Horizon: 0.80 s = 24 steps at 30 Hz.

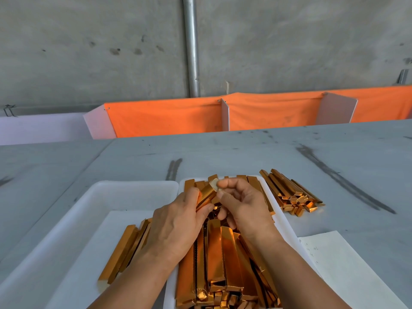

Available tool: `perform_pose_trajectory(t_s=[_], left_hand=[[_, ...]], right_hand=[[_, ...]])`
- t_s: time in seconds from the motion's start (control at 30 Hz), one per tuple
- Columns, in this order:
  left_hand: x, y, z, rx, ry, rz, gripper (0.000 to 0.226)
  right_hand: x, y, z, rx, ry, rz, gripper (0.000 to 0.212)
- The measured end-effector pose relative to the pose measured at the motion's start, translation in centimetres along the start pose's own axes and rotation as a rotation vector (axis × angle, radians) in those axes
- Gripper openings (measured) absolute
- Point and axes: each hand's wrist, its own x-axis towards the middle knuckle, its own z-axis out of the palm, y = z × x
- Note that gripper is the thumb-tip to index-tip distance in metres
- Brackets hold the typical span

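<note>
A long, narrow gold foil box [206,196] is held over the middle white tray [281,221]. My left hand [176,226] grips its body. My right hand [242,202] pinches the flap at its far end with thumb and forefinger. The middle tray is heaped with several flat gold foil boxes [225,259]. In the left white tray [107,190], a few folded gold boxes [124,248] lie on a white sheet.
A pile of several gold boxes [292,192] lies on the grey table [245,152] to the right of the trays. A white paper with writing [338,264] lies at the right front. Orange cloth dividers [178,117] stand behind the table's far edge.
</note>
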Motion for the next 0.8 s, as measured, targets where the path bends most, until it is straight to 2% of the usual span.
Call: perform_pose_trajectory(t_s=[0.2,0.53,0.8], left_hand=[[0.0,0.2,-0.3,0.033,-0.004,0.006,0.053],[-0.2,0.4,-0.7,0.053,-0.01,0.043,0.064],[0.0,0.4,-1.1,0.003,0.029,0.051,0.058]], right_hand=[[0.1,0.4,0.1,-0.152,0.075,-0.021,0.011],[-0.1,-0.2,-0.1,-0.098,-0.06,0.007,0.011],[-0.2,-0.3,0.0,-0.084,-0.041,-0.032,0.01]])
